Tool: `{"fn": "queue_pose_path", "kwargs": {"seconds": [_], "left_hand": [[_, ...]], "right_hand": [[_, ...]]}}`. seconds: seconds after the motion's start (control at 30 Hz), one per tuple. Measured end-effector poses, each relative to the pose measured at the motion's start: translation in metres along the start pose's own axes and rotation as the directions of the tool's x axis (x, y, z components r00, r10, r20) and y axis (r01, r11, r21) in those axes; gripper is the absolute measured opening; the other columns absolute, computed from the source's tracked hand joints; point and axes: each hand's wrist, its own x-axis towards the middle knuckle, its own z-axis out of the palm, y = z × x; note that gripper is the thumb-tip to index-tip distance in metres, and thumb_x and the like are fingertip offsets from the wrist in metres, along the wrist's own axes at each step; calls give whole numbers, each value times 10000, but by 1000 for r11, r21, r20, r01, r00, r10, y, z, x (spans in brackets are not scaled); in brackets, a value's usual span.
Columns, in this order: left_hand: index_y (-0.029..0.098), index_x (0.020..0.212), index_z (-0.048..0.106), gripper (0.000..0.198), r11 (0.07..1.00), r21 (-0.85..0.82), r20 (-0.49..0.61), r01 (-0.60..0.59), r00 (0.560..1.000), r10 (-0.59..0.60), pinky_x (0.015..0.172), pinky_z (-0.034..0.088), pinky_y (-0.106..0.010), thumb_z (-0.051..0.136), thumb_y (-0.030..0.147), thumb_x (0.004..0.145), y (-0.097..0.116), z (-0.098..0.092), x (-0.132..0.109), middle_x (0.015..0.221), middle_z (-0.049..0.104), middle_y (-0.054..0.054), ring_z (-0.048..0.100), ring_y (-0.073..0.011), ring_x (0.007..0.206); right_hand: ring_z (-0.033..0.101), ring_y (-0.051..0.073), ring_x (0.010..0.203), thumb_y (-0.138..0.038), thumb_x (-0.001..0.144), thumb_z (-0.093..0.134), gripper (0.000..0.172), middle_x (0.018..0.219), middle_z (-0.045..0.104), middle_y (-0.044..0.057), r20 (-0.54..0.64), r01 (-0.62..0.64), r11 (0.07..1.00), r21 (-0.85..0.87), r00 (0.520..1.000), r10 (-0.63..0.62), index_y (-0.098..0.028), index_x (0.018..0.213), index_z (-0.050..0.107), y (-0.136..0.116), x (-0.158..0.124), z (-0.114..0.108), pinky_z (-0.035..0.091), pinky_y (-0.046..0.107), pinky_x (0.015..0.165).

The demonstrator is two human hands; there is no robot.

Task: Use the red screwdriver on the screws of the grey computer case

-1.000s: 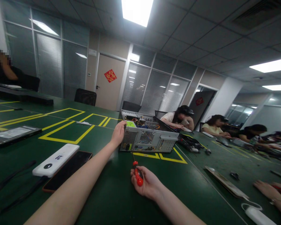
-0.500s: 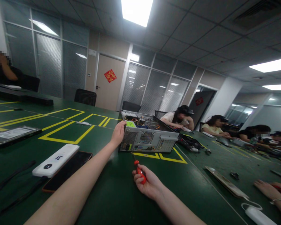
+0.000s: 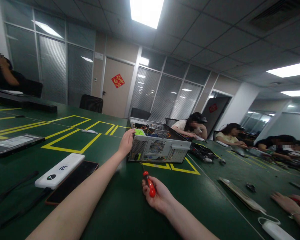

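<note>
An open computer case lies on the green table, its grey metal back panel facing me and wires showing inside. My left hand grips the case's left side, fingers at the top edge beside a bright green part. In my right hand is a screwdriver with a red and black handle, held between thumb and fingers. Its shaft points up and away toward the lower left corner of the back panel. Whether the tip touches the panel is too small to tell.
On the left lie a hard drive, a white power bank with cables and a dark phone. Yellow tape marks the green table. Black parts sit right of the case; another person's hands are at far right.
My right hand's fingers have shifted on the screwdriver, baring more of the red handle, which has turned slightly. My left hand and the computer case stay in place.
</note>
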Motion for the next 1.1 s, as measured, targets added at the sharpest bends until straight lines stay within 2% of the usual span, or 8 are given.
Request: {"fn": "queue_pose_path", "kwargs": {"seconds": [0.23,0.47,0.63,0.77,0.93,1.1], "left_hand": [[181,1039,554,380,1000,1,1,7,1000,-7,1027,400,-434,217,334,954,1,-1,0,1161,596,-107,525,-199,1143],[185,1030,562,400,1000,-10,-5,16,1000,-16,1028,403,-430,212,362,954,2,-1,0,1152,603,-105,530,-201,1143],[191,1034,565,391,999,-23,-11,23,1000,-23,1028,404,-430,222,361,954,1,-1,0,1160,601,-100,531,-200,1146],[183,1033,563,386,999,-24,-6,29,1000,-29,1029,402,-431,224,350,954,2,-1,0,1161,600,-107,528,-202,1148],[184,1045,560,397,1000,-17,-10,14,1000,-14,1032,398,-427,215,358,955,1,0,0,1164,598,-105,527,-197,1148],[182,1048,560,403,1000,-9,-6,14,1000,-14,1035,395,-431,211,360,955,0,1,0,1167,596,-105,525,-197,1151]], "right_hand": [[560,71,486,-318,909,421,260,641,586,33,28,23,1000,-18,999,-22,-99,880,557,-1,0,-2,475,133,408],[456,39,412,-269,900,409,209,595,504,-10,58,76,997,29,995,-77,-103,874,534,-6,-3,-2,283,78,304],[411,18,402,-310,893,460,188,641,495,-17,58,58,998,23,997,-59,-143,810,486,-6,0,-3,256,70,295],[432,16,412,-286,892,466,168,646,490,-18,20,43,999,24,999,-44,-147,797,469,-5,0,-3,274,64,305],[475,32,438,-299,895,456,185,641,506,-8,38,25,999,22,999,-26,-141,803,485,-7,1,-5,289,63,310],[511,54,462,-303,892,446,208,611,523,3,29,32,999,-12,999,-32,-135,790,511,-6,6,-7,375,87,355]]}}
